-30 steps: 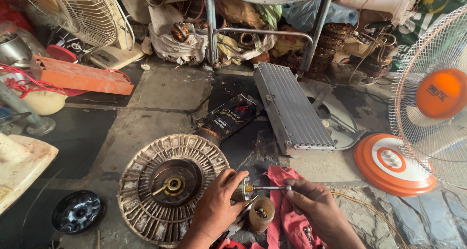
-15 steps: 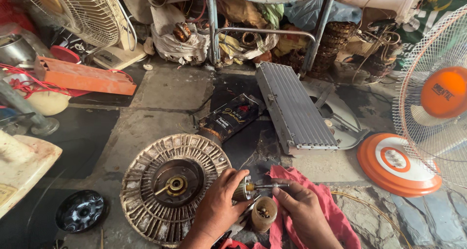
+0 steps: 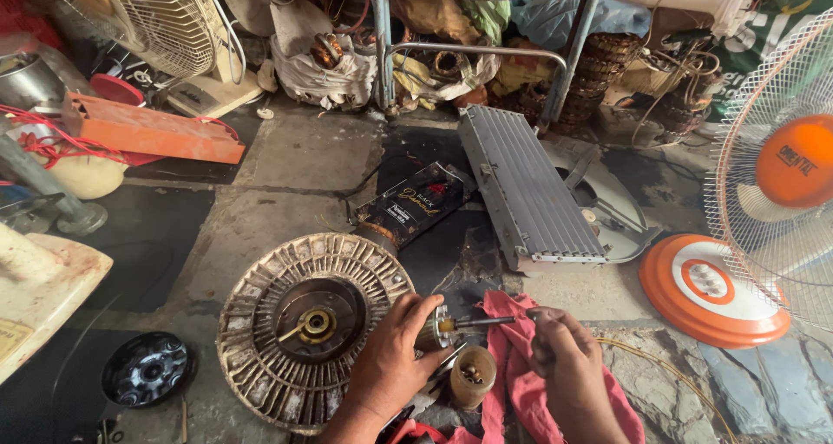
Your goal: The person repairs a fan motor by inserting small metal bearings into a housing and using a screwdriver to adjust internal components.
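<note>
Head view: small brass-tipped rotor shaft

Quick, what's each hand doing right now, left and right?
Left hand: closed around a small motor part.
Right hand: closed on a screwdriver whose tip meets that part.

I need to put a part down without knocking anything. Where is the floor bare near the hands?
Bare stone lies between the orange metal box, the dark flat carton and the round ribbed housing. A smaller patch sits between the grey grille panel and the orange fan base. Around the left hand, right hand and red cloth it is crowded.
</note>
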